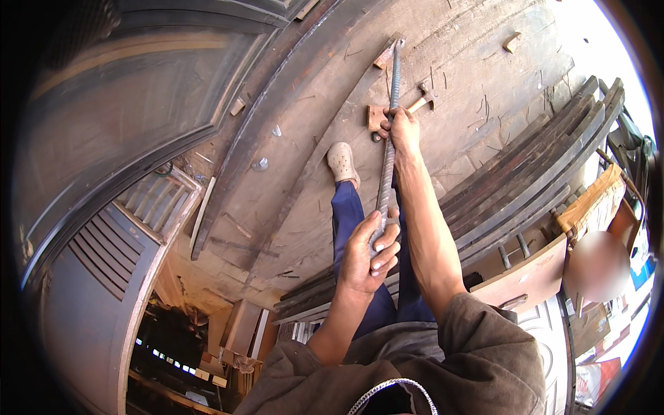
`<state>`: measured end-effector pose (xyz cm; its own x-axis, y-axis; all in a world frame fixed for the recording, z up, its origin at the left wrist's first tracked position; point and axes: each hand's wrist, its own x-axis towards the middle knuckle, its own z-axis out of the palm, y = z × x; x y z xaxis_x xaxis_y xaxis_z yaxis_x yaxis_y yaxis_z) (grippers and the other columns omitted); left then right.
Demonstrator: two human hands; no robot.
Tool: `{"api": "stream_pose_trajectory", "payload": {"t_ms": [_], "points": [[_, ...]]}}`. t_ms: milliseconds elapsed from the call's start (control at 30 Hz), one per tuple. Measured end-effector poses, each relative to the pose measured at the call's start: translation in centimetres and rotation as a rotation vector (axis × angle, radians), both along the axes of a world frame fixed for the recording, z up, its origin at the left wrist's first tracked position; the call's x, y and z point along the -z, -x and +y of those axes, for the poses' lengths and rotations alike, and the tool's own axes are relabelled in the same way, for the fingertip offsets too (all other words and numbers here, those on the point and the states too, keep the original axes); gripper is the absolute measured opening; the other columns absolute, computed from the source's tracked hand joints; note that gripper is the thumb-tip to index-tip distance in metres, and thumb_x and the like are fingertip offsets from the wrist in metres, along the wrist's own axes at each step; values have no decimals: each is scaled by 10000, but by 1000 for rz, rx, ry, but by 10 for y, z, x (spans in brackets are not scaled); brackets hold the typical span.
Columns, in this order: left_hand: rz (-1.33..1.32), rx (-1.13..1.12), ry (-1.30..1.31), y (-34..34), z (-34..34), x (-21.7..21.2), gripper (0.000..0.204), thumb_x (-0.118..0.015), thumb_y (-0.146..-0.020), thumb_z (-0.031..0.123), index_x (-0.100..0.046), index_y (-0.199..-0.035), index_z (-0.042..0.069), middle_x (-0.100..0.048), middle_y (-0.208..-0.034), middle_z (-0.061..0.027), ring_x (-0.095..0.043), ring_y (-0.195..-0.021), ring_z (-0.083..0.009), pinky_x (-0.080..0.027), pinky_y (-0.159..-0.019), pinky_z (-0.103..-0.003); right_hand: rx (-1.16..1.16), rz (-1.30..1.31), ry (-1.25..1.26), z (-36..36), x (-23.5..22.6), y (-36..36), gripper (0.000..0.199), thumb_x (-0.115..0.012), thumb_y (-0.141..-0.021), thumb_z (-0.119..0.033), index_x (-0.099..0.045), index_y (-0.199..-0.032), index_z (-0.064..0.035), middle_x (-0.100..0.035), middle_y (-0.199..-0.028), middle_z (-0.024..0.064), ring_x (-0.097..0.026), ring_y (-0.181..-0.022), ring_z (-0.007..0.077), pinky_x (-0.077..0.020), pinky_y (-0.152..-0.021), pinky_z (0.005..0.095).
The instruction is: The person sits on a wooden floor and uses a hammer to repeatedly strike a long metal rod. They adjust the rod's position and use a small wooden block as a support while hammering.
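Observation:
A long ribbed steel bar (384, 183) runs away from my body, held in both hands. My left hand (366, 257) is closed round its near end. Farther along, my right hand (404, 131) grips the bar with the arm stretched out. The bar's far tip lies against the end of a long wooden beam (356, 93) on the ground, next to a small piece of wood. Close beyond my right hand are a wood block (375, 116) and a claw hammer (419, 102) with a light wooden handle.
Long dark timbers (532, 166) are stacked on the right, with a pale board (529, 273) nearer. A curved dark beam (256, 131) and a dark panelled door (145, 76) lie left. Loose nails and a wood scrap (512, 42) dot the ground. Another person (599, 266) is at right.

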<state>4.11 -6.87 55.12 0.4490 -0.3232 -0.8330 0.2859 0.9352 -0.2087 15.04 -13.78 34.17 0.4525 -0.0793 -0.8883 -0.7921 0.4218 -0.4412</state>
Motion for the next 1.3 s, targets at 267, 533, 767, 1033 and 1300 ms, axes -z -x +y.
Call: {"api": "stream_pose_trajectory", "payload": {"t_ms": [267,533,767,1033,1300], "points": [[-237,1633,-1022,88,85,63,423,-711,-832,249,-562,-1088,-54,-640,-734,-146,-636,-635,-220,-528,-586,-375,-534,-8,590,43,45,96,380,-463,-956,-262,-430,-1184,41,-639,-776,250,-667,-596,331,-553,-503,415],[-142,1533,-1527,124,26,101,271,-653,-838,191,-528,-931,-30,-619,-769,-258,-603,-766,-467,-465,-687,-532,-697,189,471,51,-1,152,375,-435,-959,-304,-376,-1141,19,-608,-815,337,-619,-781,496,-474,-743,530],[-240,1768,-1298,85,64,79,280,-612,-880,205,-504,-1000,-24,-618,-703,-287,-632,-747,-460,-485,-653,-545,-603,287,399,72,-21,133,399,-390,-988,-336,-435,-1031,58,-614,-881,301,-625,-814,453,-477,-737,506],[-301,1774,-1347,111,86,105,296,-606,-876,204,-517,-1021,-38,-634,-697,-278,-653,-710,-438,-516,-651,-521,-803,145,821,101,-5,153,428,-445,-943,-330,-464,-997,94,-620,-848,352,-622,-847,499,-483,-771,530],[-301,1756,-1363,163,76,162,321,-629,-854,237,-511,-998,-25,-626,-671,-278,-649,-681,-437,-522,-628,-523,-879,51,1039,98,48,199,295,-466,-950,-243,-432,-924,48,-588,-663,328,-615,-647,489,-478,-556,548]]}}
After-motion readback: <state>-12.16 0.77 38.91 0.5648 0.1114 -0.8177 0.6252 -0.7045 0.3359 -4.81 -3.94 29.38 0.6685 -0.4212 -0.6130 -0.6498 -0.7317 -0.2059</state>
